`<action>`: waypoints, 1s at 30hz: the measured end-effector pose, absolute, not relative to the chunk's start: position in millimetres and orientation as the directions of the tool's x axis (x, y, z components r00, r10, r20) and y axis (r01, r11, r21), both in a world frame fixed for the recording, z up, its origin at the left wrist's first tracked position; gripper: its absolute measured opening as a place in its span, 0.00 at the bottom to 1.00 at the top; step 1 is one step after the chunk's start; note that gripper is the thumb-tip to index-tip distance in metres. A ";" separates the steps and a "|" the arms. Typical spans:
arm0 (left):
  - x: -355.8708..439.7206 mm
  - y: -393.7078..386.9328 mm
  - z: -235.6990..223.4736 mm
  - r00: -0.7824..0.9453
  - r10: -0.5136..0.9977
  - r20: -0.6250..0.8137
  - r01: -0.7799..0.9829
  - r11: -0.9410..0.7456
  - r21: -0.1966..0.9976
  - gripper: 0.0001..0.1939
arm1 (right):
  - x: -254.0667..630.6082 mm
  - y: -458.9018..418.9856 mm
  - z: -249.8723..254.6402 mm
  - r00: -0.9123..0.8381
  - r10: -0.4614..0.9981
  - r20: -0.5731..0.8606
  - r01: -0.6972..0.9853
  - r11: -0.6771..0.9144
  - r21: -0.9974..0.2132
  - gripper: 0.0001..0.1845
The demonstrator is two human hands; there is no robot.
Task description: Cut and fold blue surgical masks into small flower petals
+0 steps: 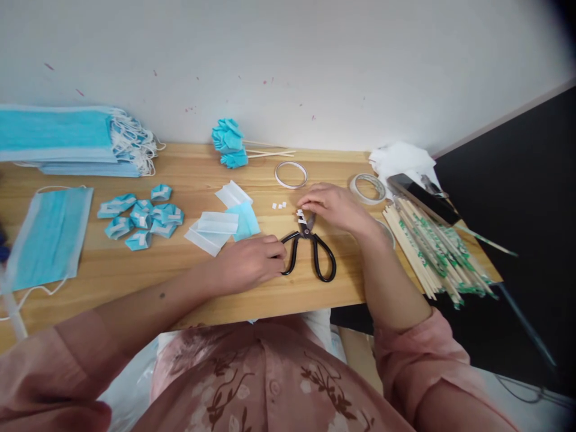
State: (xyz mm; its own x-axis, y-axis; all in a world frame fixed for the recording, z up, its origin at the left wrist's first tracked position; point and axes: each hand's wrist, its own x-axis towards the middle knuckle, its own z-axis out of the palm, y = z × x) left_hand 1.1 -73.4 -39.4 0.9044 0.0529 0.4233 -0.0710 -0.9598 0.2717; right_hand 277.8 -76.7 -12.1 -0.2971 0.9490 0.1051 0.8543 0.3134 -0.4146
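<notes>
"Where are the scissors [306, 232]?"

"Flat on the counter [348, 273], between the two hands."

"What does the left hand [252, 264] do?"

"Its fingers curl at the left handle [294, 257]. I can't tell if it has hold of it."

"And the right hand [335, 207]?"

"It's bent, fingertips close together, by the tip of the blades [311, 221], right at some white bits [301, 212]. I can't tell if it pinches one."

"Any more bits?"

"Yes, a few lie near, below the ring [291, 186]."
</notes>
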 end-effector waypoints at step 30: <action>1.7 -72.7 -46.6 0.899 0.072 0.431 -0.057 -0.959 0.278 0.13 | 282.8 -66.6 -18.2 -0.195 0.977 -0.083 0.650 0.065 -0.757 0.10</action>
State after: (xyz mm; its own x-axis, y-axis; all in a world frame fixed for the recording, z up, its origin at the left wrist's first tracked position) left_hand 1.7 -72.7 -46.6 0.8994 0.0717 0.4312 -0.0566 -0.9591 0.2775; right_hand 282.8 -66.6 -18.2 -0.1948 0.9773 -0.0832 0.6499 0.0650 -0.7572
